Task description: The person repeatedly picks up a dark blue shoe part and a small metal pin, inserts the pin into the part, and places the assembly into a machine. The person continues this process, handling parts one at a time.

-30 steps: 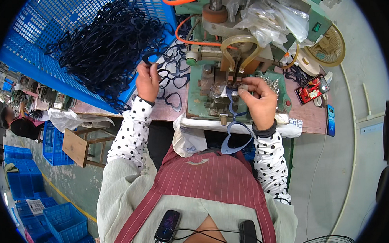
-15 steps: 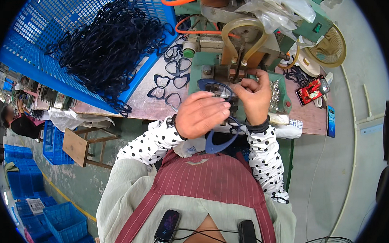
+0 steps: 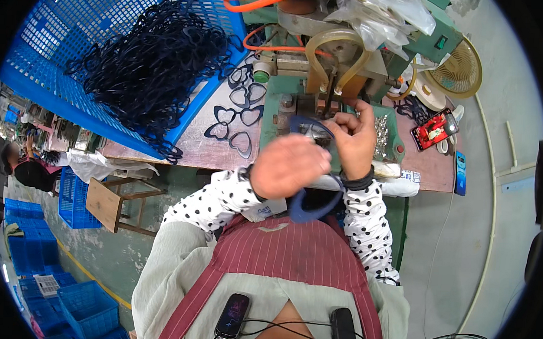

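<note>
My right hand is closed at the green machine, pinching one end of a dark blue eyeglass frame at the clamp. Blurred with motion, my left hand sits just below and left of it, fingers curled on the same frame. Another dark blue frame hangs below my right wrist at the table edge. Several heart-shaped frames lie on the brown table to the left of the machine.
A blue mesh basket at the back left holds a heap of dark frames. Small metal parts, a red object and a yellow fan sit to the right. A wooden stool and blue crates stand lower left.
My left hand came from the frames on the left over to the machine with a frame. It has now dropped slightly below my right hand, which stayed at the clamp.
</note>
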### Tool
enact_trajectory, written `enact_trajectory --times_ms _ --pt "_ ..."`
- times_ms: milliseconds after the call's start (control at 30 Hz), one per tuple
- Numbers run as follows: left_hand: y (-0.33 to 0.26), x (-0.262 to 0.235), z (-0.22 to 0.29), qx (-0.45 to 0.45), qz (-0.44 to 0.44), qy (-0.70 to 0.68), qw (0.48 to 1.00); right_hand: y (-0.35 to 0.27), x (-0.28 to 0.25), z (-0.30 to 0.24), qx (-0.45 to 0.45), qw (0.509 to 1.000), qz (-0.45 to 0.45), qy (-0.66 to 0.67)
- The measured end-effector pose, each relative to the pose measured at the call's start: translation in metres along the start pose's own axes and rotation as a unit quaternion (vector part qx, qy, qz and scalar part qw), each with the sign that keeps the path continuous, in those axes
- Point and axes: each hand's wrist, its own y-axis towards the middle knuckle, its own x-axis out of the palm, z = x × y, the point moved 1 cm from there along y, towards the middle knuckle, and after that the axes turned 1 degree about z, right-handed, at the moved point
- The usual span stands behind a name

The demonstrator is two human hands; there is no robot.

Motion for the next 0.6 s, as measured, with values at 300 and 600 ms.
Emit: enact_trajectory --times_ms 300,600 --pt "-0.018 0.035 -0.005 0.001 -0.042 -0.056 0.998 0.021 -0.139 0.115 -0.019 0.923 0.135 -0.359" --pt "-0.017 0.040 -0.001 0.003 -0.029 -0.043 0.999 0.006 -0.131 0.121 -0.079 0.811 0.051 -0.578"
